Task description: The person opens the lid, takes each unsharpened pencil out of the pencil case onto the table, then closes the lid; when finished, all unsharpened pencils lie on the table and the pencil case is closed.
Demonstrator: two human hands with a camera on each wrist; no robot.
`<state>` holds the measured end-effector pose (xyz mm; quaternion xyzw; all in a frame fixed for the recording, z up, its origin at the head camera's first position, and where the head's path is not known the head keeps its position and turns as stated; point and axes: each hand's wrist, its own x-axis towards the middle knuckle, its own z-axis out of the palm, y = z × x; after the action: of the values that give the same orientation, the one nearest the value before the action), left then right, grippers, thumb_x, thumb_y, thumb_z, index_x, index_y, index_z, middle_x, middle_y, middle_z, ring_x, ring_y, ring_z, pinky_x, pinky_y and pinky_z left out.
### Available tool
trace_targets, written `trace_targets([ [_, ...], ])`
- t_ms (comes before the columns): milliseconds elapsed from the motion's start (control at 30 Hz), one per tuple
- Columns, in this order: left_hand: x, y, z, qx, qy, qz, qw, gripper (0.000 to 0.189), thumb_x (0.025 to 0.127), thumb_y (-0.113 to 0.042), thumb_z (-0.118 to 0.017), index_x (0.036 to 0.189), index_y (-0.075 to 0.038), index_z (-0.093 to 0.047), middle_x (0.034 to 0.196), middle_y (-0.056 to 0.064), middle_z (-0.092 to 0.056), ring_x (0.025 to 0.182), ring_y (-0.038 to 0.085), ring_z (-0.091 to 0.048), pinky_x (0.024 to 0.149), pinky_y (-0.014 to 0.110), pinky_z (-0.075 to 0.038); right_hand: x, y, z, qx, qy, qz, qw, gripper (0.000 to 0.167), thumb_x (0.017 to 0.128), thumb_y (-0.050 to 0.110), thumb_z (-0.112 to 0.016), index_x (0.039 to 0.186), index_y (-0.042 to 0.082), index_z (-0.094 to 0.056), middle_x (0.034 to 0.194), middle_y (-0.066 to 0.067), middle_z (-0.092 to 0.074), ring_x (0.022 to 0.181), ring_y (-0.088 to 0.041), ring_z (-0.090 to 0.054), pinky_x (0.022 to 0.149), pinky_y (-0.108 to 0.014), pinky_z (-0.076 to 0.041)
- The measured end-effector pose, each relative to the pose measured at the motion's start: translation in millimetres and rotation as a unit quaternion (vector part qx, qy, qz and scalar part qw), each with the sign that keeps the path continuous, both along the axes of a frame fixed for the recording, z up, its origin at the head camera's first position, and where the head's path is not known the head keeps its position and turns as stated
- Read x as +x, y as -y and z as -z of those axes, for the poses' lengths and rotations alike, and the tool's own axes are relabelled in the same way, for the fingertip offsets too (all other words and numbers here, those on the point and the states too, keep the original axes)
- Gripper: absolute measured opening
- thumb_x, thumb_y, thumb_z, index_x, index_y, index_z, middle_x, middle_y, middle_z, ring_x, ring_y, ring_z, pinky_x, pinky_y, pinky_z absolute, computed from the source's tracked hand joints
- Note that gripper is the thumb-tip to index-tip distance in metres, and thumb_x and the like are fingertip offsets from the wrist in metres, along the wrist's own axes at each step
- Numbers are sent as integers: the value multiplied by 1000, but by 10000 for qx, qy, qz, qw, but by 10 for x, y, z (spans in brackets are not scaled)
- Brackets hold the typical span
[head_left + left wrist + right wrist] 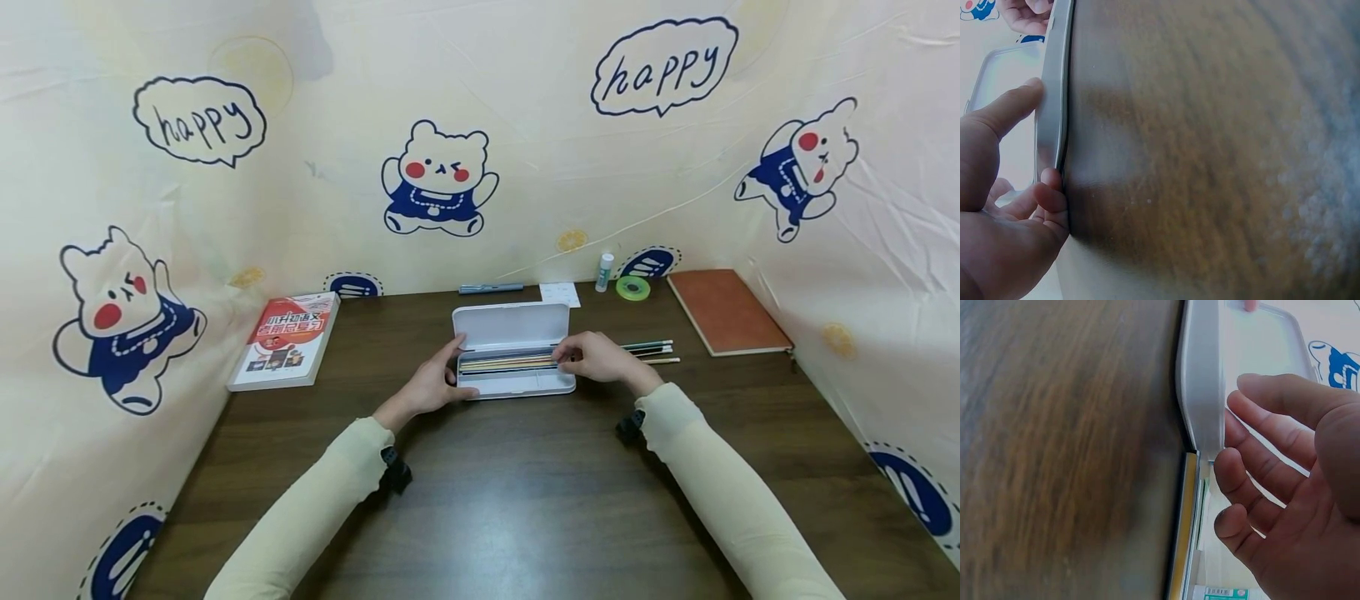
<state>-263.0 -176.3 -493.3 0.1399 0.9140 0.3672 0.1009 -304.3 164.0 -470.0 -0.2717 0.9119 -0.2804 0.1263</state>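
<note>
A white pencil case (517,383) lies with its lid (512,325) raised. Several pencils (504,363) lie lengthwise inside it. My left hand (431,382) grips the case's left end, the thumb on the front edge and the fingers around the side; the left wrist view shows the same hand (1007,181) against the case wall. Over the case's right end is my right hand (596,358). In the right wrist view its fingers (1266,469) are loosely bent, with nothing visible between thumb and fingertips. More pencils (658,346) lie on the table just right of the case, partly behind that hand.
A book (287,342) lies at the table's left and a brown notebook (727,312) at the right. Along the back are a blue pen (491,289), a white paper (559,294), a glue stick (604,272) and green tape (633,288). A printed cloth (315,200) hangs behind.
</note>
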Motion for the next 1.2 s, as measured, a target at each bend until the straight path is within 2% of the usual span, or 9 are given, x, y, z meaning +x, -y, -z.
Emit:
trace_targets([
  [200,17,-10,-16,-5,11,-4,10000,104,82,-35,-83,161,-27,-14,145,7,-51,84,16,-52,73,28,-43,-9,35,7,215,-94,-12,9997,16,94,16,-69,108,14,-75,94,2,-71,80,-14,-56,78,-32,-48],
  [467,6,-4,-1,7,33,-25,10000,104,82,-35,-83,161,-29,-15,145,6,-50,86,17,-52,76,29,-43,11,96,-24,398,-84,74,9991,16,92,14,-70,107,14,-75,96,1,-73,83,-13,-60,84,-36,-51],
  [800,14,1,3,15,-2,29,10000,104,83,-35,-82,161,-28,-14,145,6,-51,85,16,-52,75,28,-43,15,174,-26,798,-223,4,9966,13,91,14,-71,102,15,-77,96,-1,-72,84,-15,-58,83,-36,-49],
  [967,13,-4,-5,44,-1,26,10000,104,82,-35,-83,161,-28,-14,145,6,-51,84,16,-52,74,28,-43,17,186,-29,759,-214,41,9969,12,91,13,-71,102,15,-76,93,-2,-70,84,-18,-57,81,-36,-48],
  [1200,12,0,-12,53,29,4,10000,104,82,-36,-83,161,-29,-14,145,6,-51,85,17,-52,74,28,-43,18,159,-32,730,-394,72,9965,24,90,15,-72,114,13,-74,110,-5,-71,101,-23,-61,96,-46,-48],
])
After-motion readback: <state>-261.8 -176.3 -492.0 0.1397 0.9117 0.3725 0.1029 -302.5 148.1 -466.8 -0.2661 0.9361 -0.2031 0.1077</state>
